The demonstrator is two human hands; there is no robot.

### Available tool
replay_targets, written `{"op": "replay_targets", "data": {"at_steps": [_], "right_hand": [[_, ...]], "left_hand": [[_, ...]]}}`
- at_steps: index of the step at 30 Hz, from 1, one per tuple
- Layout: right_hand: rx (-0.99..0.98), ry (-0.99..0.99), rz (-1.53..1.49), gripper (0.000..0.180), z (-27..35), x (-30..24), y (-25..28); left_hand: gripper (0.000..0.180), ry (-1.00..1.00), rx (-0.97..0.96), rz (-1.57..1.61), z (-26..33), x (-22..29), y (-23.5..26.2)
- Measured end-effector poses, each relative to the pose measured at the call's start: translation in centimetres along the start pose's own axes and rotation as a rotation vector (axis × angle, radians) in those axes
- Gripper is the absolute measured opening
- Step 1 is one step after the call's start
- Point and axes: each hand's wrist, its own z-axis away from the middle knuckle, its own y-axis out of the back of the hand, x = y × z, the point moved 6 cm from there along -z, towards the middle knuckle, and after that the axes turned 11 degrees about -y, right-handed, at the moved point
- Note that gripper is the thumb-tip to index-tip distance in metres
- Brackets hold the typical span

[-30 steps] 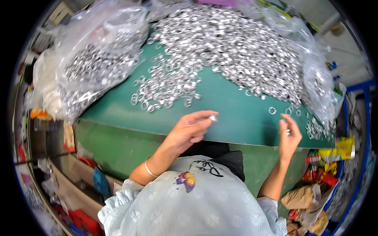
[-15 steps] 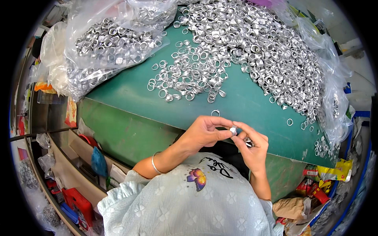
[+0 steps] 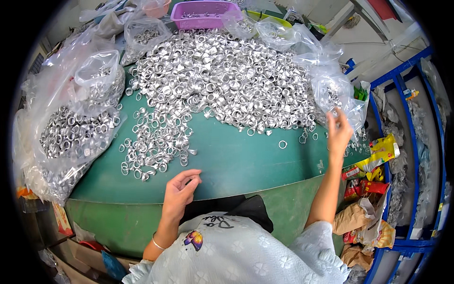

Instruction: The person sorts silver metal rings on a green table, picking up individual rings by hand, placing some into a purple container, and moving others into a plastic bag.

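Observation:
My left hand (image 3: 178, 195) is at the table's near edge, its fingers curled in and the thumb against them. Whatever it may hold is hidden. My right hand (image 3: 339, 135) reaches out over the table's right end, beside a clear plastic bag (image 3: 326, 78). Its fingertips are apart, and nothing plainly shows between them. Ahead of my left hand is a loose spread of silver-coloured metal rings (image 3: 163, 142). Beyond it, a large heap of similar rings (image 3: 222, 80) covers the back of the green table (image 3: 236, 163).
Clear bags of rings (image 3: 75, 130) crowd the left side. A purple basket (image 3: 205, 16) stands behind the heap. Small pieces (image 3: 357, 144) lie by the right corner, with yellow and red packets (image 3: 378, 154) below. A blue-framed rack (image 3: 402, 94) stands at the right.
My hands, which were together at a small silver piece, have parted. The right has gone out to the right; the left stays near the table edge. The view has shifted, showing more of the table's back.

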Motion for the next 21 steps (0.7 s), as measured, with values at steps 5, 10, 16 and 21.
{"op": "replay_targets", "data": {"at_steps": [5, 10, 16, 21], "right_hand": [[0.007, 0.006, 0.096, 0.026, -3.4, 2.8, -1.5], [-0.860, -0.210, -0.450, 0.022, 9.0, -8.8, -8.4], [-0.936, 0.252, -0.318, 0.023, 18.2, -19.9, -13.3], [-0.917, 0.018, -0.642, 0.019, 18.9, -18.9, -15.0]], "left_hand": [[0.023, -0.165, 0.120, -0.257, 0.0, 0.4, 1.8], [0.028, -0.505, 0.246, -0.857, 1.0, 2.6, 3.2], [0.030, -0.576, 0.178, -0.917, 0.3, 2.7, 1.7], [0.038, -0.467, 0.161, -0.779, 0.5, 2.6, 1.9]]}}
